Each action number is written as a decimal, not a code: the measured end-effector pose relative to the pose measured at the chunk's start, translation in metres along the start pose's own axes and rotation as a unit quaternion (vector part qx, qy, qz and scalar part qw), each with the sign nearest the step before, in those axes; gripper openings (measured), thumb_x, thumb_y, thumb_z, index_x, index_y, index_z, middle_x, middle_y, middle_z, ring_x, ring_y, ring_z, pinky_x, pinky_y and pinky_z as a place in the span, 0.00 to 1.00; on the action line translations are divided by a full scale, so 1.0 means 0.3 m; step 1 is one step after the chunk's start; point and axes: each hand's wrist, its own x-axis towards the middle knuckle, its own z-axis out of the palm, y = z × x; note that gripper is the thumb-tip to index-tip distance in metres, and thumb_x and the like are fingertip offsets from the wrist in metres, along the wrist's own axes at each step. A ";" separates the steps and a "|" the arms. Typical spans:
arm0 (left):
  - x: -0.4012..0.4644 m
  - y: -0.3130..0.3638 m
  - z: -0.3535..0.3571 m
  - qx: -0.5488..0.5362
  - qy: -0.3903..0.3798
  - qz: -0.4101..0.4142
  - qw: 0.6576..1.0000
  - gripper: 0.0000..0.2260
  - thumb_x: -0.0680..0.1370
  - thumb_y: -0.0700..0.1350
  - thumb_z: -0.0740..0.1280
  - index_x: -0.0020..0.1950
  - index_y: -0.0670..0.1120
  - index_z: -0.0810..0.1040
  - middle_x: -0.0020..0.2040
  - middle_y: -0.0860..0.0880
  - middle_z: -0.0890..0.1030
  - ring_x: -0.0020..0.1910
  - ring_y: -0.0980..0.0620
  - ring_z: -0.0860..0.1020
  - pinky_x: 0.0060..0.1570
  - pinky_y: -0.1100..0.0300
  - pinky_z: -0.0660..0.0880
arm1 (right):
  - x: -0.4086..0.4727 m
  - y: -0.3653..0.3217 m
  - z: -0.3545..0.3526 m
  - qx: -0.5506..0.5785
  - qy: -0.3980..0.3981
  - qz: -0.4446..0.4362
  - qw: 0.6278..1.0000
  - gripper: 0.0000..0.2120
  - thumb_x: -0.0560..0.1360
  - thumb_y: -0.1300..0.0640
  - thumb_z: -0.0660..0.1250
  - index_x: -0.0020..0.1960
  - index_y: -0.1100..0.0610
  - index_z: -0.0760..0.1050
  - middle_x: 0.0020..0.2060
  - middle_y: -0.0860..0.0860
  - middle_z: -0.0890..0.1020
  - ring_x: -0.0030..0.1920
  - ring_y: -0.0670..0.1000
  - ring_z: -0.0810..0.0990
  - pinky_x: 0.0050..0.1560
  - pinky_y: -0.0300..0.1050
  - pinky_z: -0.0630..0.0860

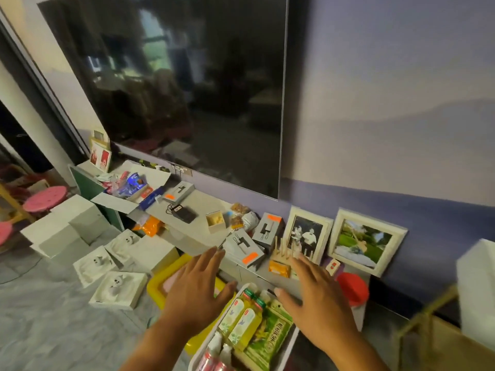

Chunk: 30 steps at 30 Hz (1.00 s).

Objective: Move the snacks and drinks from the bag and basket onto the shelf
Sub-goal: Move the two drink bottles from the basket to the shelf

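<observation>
Both hands, left [194,293] and right [318,298], hover open and empty above the near basket [290,341], where green tea bottles [241,321] lie: likely heavy, slick, best gripped mid-body.

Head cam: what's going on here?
A person holds both hands open over a white basket of green tea bottles and a green snack pack. Left hand and right hand grip nothing. The shelf beneath the TV already carries boxes and photo frames.
</observation>
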 end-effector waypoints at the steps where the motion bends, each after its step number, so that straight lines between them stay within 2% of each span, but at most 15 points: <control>1: 0.036 -0.023 0.026 -0.002 -0.011 0.017 1.000 0.36 0.75 0.73 0.47 0.79 0.58 0.53 0.80 0.55 0.57 0.77 0.51 0.58 0.72 0.50 0.62 | 0.002 -0.003 0.025 -0.001 -0.004 0.019 1.000 0.44 0.69 0.21 0.41 0.78 0.42 0.49 0.79 0.42 0.54 0.77 0.47 0.55 0.74 0.48 0.63; 3: 0.108 -0.073 0.085 0.004 -0.032 0.060 0.998 0.37 0.74 0.74 0.45 0.79 0.57 0.53 0.79 0.56 0.57 0.76 0.52 0.58 0.72 0.51 0.64 | 0.011 -0.009 0.083 0.003 -0.007 0.060 0.998 0.40 0.72 0.25 0.48 0.79 0.42 0.47 0.79 0.42 0.52 0.78 0.48 0.54 0.75 0.49 0.61; 6: 0.201 -0.144 0.176 0.000 -0.060 0.119 0.991 0.37 0.74 0.74 0.47 0.78 0.56 0.56 0.78 0.54 0.62 0.75 0.50 0.62 0.69 0.48 0.68 | 0.009 -0.029 0.184 0.010 -0.008 0.129 0.992 0.40 0.74 0.27 0.51 0.79 0.42 0.44 0.80 0.44 0.51 0.78 0.51 0.54 0.75 0.53 0.62; 10: 0.324 -0.266 0.329 -0.015 -0.099 0.183 0.978 0.34 0.75 0.70 0.53 0.76 0.53 0.62 0.73 0.51 0.69 0.71 0.48 0.68 0.65 0.48 0.72 | 0.012 -0.054 0.427 0.087 0.014 0.238 0.967 0.38 0.73 0.31 0.60 0.78 0.43 0.53 0.77 0.45 0.60 0.75 0.48 0.61 0.72 0.51 0.66; 12: 0.362 -0.325 0.432 -0.016 -0.116 0.202 0.972 0.33 0.75 0.69 0.55 0.75 0.52 0.64 0.71 0.51 0.71 0.69 0.48 0.70 0.63 0.49 0.73 | 0.015 -0.042 0.568 0.124 0.006 0.278 0.952 0.38 0.72 0.32 0.62 0.77 0.44 0.56 0.74 0.44 0.64 0.72 0.46 0.65 0.70 0.48 0.68; 16: 0.401 -0.430 0.692 -0.051 -0.150 0.181 0.971 0.33 0.74 0.68 0.58 0.74 0.52 0.64 0.69 0.50 0.73 0.67 0.47 0.71 0.62 0.50 0.73 | 0.051 0.009 0.838 0.143 -0.020 0.345 0.928 0.40 0.70 0.30 0.63 0.76 0.43 0.55 0.72 0.45 0.67 0.68 0.47 0.69 0.66 0.52 0.72; 19: 0.404 -0.499 0.915 -0.085 -0.208 0.136 0.965 0.32 0.74 0.64 0.66 0.74 0.52 0.65 0.69 0.49 0.72 0.67 0.47 0.71 0.60 0.49 0.74 | 0.095 0.073 1.049 0.170 -0.035 0.377 0.910 0.44 0.65 0.29 0.64 0.76 0.44 0.55 0.72 0.47 0.68 0.68 0.49 0.70 0.64 0.56 0.73; 22: 0.393 -0.567 1.119 -0.101 -0.248 0.094 0.959 0.31 0.72 0.59 0.72 0.71 0.52 0.66 0.65 0.49 0.72 0.62 0.46 0.75 0.55 0.46 0.76 | 0.145 0.122 1.243 0.204 -0.031 0.390 0.897 0.46 0.64 0.30 0.68 0.75 0.43 0.53 0.72 0.44 0.68 0.69 0.49 0.71 0.64 0.58 0.74; 24: 0.381 -0.598 1.226 -0.107 -0.266 0.074 0.955 0.33 0.71 0.57 0.74 0.71 0.49 0.67 0.63 0.47 0.73 0.59 0.44 0.76 0.54 0.45 0.76 | 0.183 0.141 1.351 0.227 -0.018 0.394 0.891 0.44 0.64 0.33 0.72 0.73 0.43 0.56 0.65 0.40 0.71 0.65 0.47 0.73 0.60 0.56 0.76; 26: 0.368 -0.615 1.302 -0.117 -0.269 0.069 0.954 0.33 0.71 0.54 0.75 0.72 0.47 0.66 0.62 0.44 0.75 0.59 0.43 0.76 0.55 0.46 0.76 | 0.215 0.150 1.432 0.212 -0.001 0.394 0.894 0.42 0.64 0.34 0.73 0.71 0.44 0.58 0.63 0.42 0.72 0.62 0.47 0.75 0.56 0.51 0.78; 28: 0.360 -0.627 1.337 -0.128 -0.252 0.073 0.956 0.34 0.71 0.51 0.76 0.73 0.45 0.66 0.62 0.44 0.76 0.59 0.44 0.76 0.56 0.48 0.76 | 0.237 0.153 1.473 0.178 0.014 0.394 0.902 0.44 0.65 0.36 0.74 0.73 0.46 0.57 0.62 0.45 0.69 0.60 0.47 0.72 0.52 0.44 0.74; 30: 0.367 -0.634 1.343 -0.141 -0.243 0.079 0.957 0.37 0.69 0.53 0.76 0.73 0.46 0.64 0.62 0.45 0.77 0.59 0.44 0.77 0.55 0.46 0.77 | 0.256 0.154 1.488 0.166 0.023 0.406 0.898 0.46 0.62 0.35 0.76 0.72 0.46 0.57 0.59 0.46 0.68 0.57 0.47 0.72 0.49 0.44 0.74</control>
